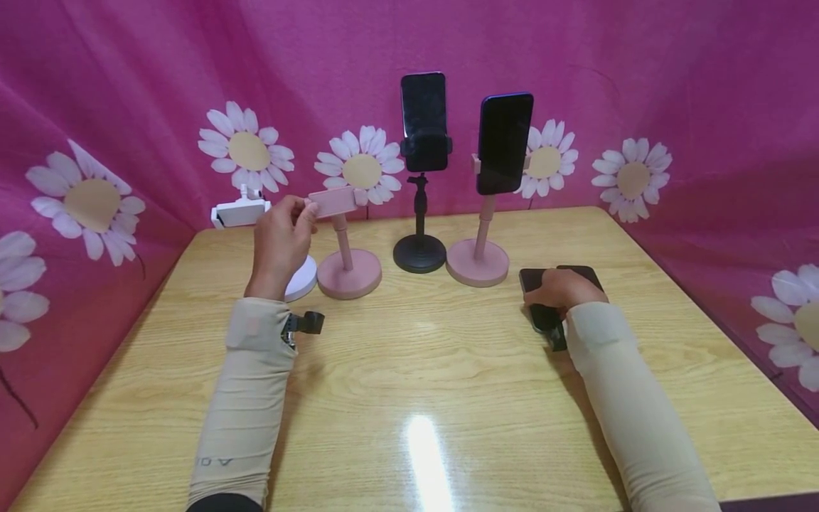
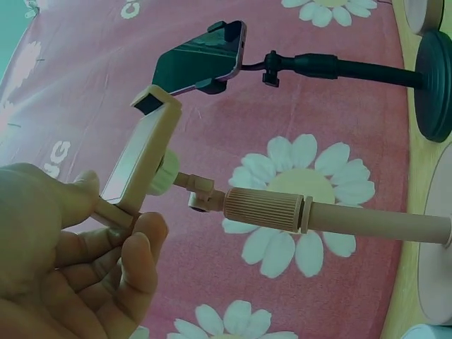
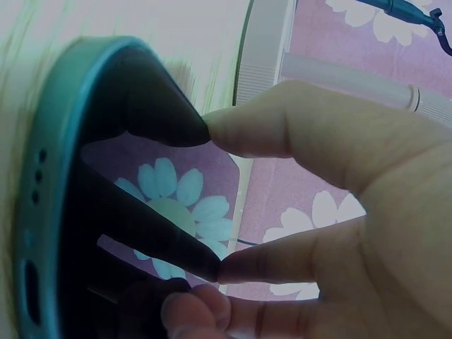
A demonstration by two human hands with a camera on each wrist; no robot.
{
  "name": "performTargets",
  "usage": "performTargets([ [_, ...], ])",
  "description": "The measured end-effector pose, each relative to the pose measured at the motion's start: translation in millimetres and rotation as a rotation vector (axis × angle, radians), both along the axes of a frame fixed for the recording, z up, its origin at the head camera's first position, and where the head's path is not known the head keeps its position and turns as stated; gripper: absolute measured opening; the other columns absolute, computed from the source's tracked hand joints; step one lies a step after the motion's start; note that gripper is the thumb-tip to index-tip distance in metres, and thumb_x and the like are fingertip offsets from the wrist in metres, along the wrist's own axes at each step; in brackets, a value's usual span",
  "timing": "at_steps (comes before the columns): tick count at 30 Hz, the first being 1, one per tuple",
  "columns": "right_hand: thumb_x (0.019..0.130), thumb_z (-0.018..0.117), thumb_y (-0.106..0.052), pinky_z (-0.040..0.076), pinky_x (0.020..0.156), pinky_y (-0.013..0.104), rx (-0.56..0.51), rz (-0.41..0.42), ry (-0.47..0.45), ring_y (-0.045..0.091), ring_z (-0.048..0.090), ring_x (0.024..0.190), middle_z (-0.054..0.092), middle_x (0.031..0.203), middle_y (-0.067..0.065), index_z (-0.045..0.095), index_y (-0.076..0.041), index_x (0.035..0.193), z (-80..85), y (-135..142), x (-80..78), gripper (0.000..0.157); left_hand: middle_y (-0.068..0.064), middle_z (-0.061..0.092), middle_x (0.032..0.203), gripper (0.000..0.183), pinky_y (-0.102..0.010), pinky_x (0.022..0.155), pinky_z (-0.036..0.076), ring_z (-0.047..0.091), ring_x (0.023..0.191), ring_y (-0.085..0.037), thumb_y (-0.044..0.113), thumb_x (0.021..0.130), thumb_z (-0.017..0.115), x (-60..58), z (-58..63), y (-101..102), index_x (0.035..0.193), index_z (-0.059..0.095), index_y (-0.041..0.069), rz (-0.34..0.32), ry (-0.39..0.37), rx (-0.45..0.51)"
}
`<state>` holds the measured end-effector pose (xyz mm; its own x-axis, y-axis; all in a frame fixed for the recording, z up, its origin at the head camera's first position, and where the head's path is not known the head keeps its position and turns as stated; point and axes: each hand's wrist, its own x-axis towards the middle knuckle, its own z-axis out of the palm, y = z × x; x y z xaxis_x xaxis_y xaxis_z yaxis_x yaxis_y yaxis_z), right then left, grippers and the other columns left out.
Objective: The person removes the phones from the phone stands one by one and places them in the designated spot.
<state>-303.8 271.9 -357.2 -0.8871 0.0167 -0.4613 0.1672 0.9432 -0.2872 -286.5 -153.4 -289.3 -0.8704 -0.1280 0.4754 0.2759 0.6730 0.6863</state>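
My left hand (image 1: 281, 238) pinches the end of the clamp (image 1: 333, 202) on a pink phone stand (image 1: 348, 274). In the left wrist view the thumb and fingers hold the clamp's near jaw, and the clamp has no phone in it. On the right of the table, my right hand (image 1: 566, 290) is over a dark phone (image 1: 544, 321) lying flat. The right wrist view shows the thumb and fingertips touching this phone's glossy screen (image 3: 141, 120), their reflections meeting them. Another dark phone (image 1: 587, 272) lies beside it, partly covered by the right hand.
Behind stand a black stand (image 1: 419, 254) and a second pink stand (image 1: 477, 264), each with an upright phone. A white stand (image 1: 301, 281) is partly hidden behind the left hand. The wooden table (image 1: 358, 398) ends at a flowered pink cloth (image 1: 307, 64).
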Motion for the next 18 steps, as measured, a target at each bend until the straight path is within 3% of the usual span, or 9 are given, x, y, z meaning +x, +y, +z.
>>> performTargets([
  [8, 0.087, 0.064, -0.042, 0.047, 0.059, 0.035, 0.006, -0.015, -0.002, 0.029, 0.054, 0.076, 0.053, 0.096, 0.020, 0.048, 0.005, 0.124, 0.9, -2.8, -0.4, 0.062, -0.017, 0.067, 0.097, 0.038, -0.034, 0.069, 0.049, 0.064, 0.084, -0.026, 0.030, 0.098, 0.053, -3.1, -1.6, -2.4, 0.118, 0.061, -0.001, -0.001, 0.051, 0.001],
  [18, 0.087, 0.064, -0.043, 0.046, 0.059, 0.035, 0.000, -0.024, 0.003, 0.028, 0.054, 0.076, 0.052, 0.100, 0.020, 0.047, 0.004, 0.126, 1.4, -2.3, 2.9, 0.063, -0.017, 0.067, 0.097, 0.042, -0.023, 0.059, 0.047, 0.065, 0.083, -0.026, 0.036, 0.099, 0.050, -3.7, -2.7, -4.5, 0.123, 0.060, 0.002, -0.030, 0.001, 0.049],
])
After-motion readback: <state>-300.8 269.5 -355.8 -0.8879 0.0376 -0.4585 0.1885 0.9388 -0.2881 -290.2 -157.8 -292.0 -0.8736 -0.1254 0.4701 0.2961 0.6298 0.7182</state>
